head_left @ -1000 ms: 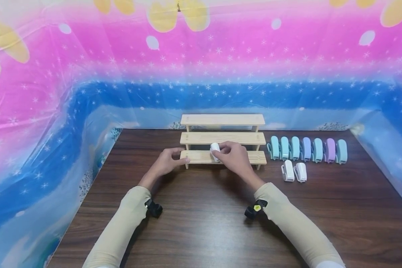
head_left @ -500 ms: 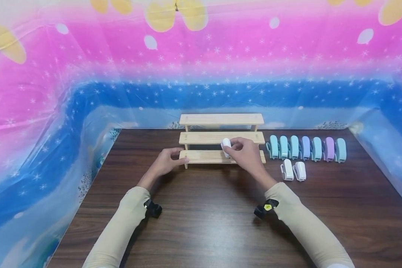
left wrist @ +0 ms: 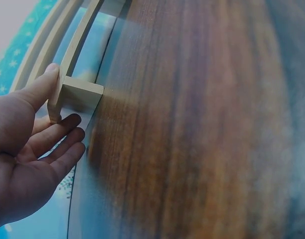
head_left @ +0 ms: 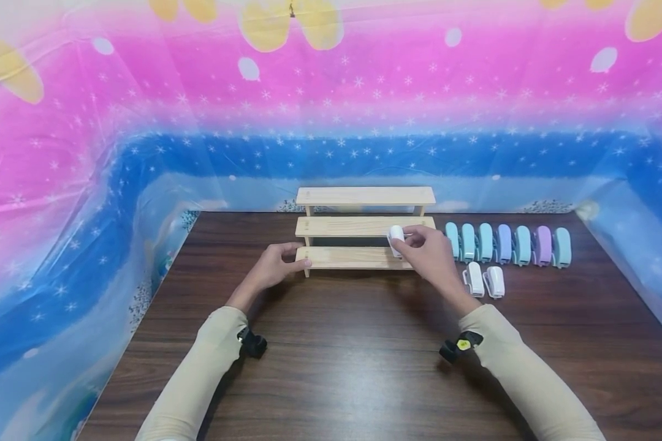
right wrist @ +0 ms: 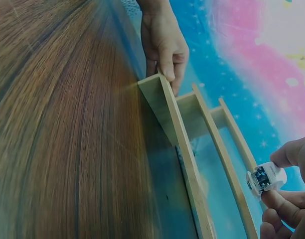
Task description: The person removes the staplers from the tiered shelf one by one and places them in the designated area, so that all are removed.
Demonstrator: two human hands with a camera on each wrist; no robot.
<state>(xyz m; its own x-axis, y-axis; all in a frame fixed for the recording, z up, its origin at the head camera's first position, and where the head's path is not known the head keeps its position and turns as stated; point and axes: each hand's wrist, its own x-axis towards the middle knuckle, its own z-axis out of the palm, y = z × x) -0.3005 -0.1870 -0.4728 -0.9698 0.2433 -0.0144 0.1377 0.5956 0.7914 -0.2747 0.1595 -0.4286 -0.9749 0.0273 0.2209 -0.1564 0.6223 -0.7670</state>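
Note:
A three-tier wooden display stand stands at the back of the table. Its lowest board's left end is pinched by my left hand, thumb on top and forefinger below; the other fingers stay loose in the left wrist view. Between the thumb and fingers of my right hand is a small white stapler-like device, above the right part of the lowest board. The right wrist view shows dark and metallic parts in the end of this white device; its exact kind is unclear.
To the right of the stand, several similar teal, blue and purple devices form a row. Two white ones lie in front. A patterned cloth hangs behind the dark wooden table.
My right hand has carried the white device rightward along the stand, from near the middle of the lowest board towards its right end. The left hand keeps its place.

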